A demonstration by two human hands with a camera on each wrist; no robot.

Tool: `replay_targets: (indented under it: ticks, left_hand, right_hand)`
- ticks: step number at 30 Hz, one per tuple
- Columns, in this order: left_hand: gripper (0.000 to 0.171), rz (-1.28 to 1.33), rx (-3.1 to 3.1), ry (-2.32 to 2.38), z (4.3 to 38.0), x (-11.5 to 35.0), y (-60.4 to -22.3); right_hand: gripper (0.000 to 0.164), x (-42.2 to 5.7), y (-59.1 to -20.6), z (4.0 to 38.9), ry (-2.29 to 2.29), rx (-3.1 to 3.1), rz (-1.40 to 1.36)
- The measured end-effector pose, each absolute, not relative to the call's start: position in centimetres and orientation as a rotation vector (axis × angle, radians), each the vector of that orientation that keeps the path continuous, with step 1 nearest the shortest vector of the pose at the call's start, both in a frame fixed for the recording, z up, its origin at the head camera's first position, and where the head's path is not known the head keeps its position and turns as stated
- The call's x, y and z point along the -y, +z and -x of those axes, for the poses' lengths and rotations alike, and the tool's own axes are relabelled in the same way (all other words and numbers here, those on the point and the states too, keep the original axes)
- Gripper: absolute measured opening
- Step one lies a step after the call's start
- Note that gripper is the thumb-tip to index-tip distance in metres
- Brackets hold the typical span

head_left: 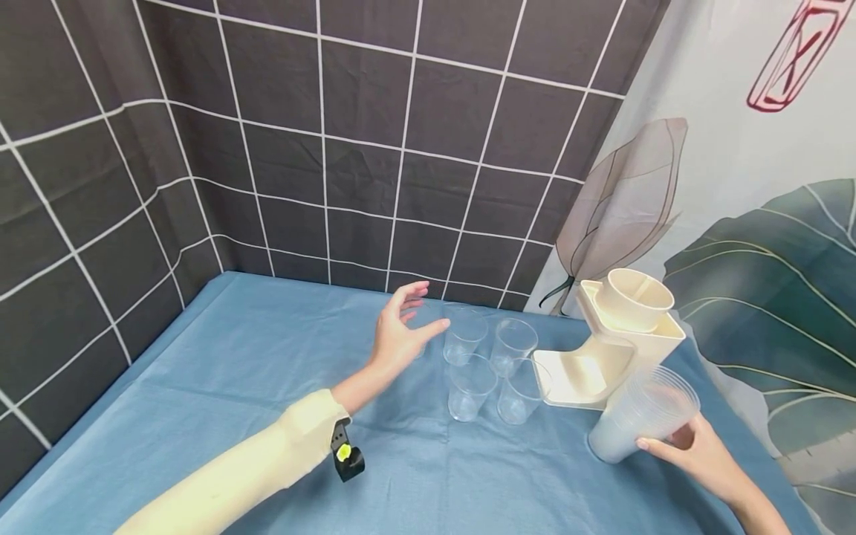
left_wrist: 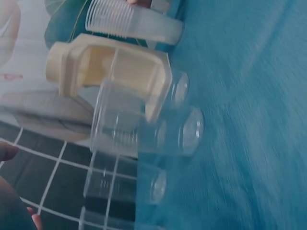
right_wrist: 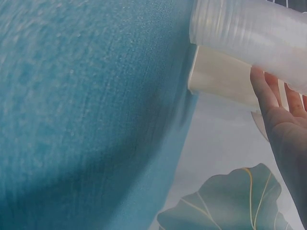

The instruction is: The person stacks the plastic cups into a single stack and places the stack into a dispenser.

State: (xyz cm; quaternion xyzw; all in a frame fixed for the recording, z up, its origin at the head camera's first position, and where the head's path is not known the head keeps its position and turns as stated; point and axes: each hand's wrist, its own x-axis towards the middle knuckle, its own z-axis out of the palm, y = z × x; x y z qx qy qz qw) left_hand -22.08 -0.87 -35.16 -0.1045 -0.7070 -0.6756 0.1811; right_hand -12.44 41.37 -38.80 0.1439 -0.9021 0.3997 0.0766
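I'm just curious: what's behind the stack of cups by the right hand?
Behind the cup stack is a cream stand; part of its lower end is covered and cannot be seen.

The head camera is gazing forward and down from high up, catching the cup stack [head_left: 642, 417] at four o'clock! Left wrist's view, tipped sideways, is peering across at that same stack, twelve o'clock; right wrist's, also tipped, is sitting closest, sharing it at two.
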Motion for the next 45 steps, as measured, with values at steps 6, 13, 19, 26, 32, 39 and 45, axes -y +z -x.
replay_targets:
  ticks: [6,13,19,26,32,39,45]
  left_hand:
    - [0.063,0.231,2.022,-1.846,22.8,2.4,-35.9]
    - [0.073,0.175,2.117,-1.784,23.3,3.9,-36.7]
    - [0.082,0.13,2.188,-1.873,24.0,4.7,-37.5]
    - [0.091,0.053,2.259,-2.053,24.8,5.0,-38.5]
    - [0.093,0.082,2.293,-2.063,25.4,4.8,-39.4]
    - [0.093,0.06,2.306,-2.071,25.9,4.1,-40.1]
    - [0.091,0.037,2.289,-2.096,26.2,3.7,-40.7]
  right_hand:
    - [0.078,-41.5,-38.8,12.5,1.199,2.71,-0.42]
    - [0.075,-41.5,-38.8,12.4,1.22,2.712,-0.397]
    - [0.074,-41.5,-38.9,12.3,1.208,2.705,-0.392]
    - [0.076,-41.4,-39.1,12.4,1.203,2.698,-0.396]
    - [0.075,-41.3,-39.0,12.3,1.218,2.693,-0.417]
    - [0.075,-41.4,-38.9,12.3,1.225,2.691,-0.425]
    - [0.073,-41.4,-38.9,12.3,1.24,2.682,-0.426]
